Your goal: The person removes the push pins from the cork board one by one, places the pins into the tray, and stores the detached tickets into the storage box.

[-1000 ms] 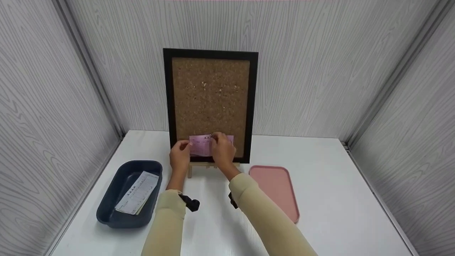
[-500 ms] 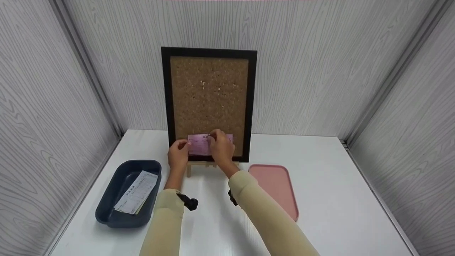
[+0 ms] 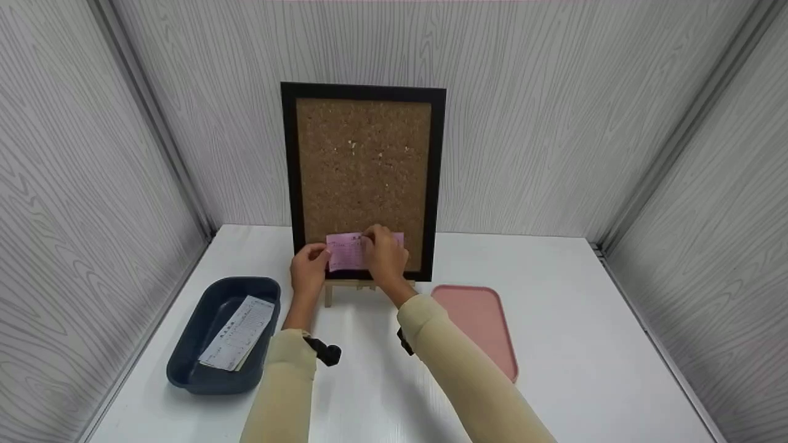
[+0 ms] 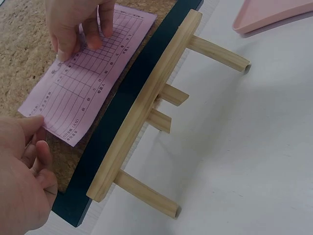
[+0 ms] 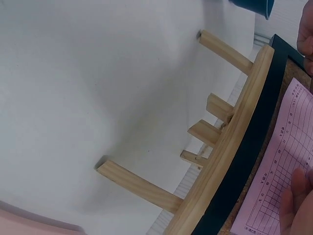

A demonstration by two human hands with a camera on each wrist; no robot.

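A pink printed receipt slip (image 3: pixel 346 252) lies against the lower part of a black-framed cork board (image 3: pixel 363 166), just above the frame's bottom bar. My left hand (image 3: pixel 309 269) pinches the slip's left edge between thumb and forefinger; the left wrist view shows that hand (image 4: pixel 22 176) at the slip's corner. Over the slip's top middle, my right hand (image 3: pixel 386 258) has its fingers bent, the fingertips right at the printed heading. In the left wrist view the right hand (image 4: pixel 80 24) covers part of the slip; I cannot tell what its fingertips hold.
The board leans on a small wooden easel (image 4: pixel 146 107) with short legs. At left a dark blue bin (image 3: pixel 184 344) holds white and yellowish slips (image 3: pixel 240 332). A pink tray (image 3: pixel 477 326) lies at right. Pale wood-grain walls (image 3: pixel 523 123) surround the white table (image 3: pixel 591 344).
Both hands keep their places at the slip. The slip's lower left part bends slightly differently, and the head view has shifted a little.
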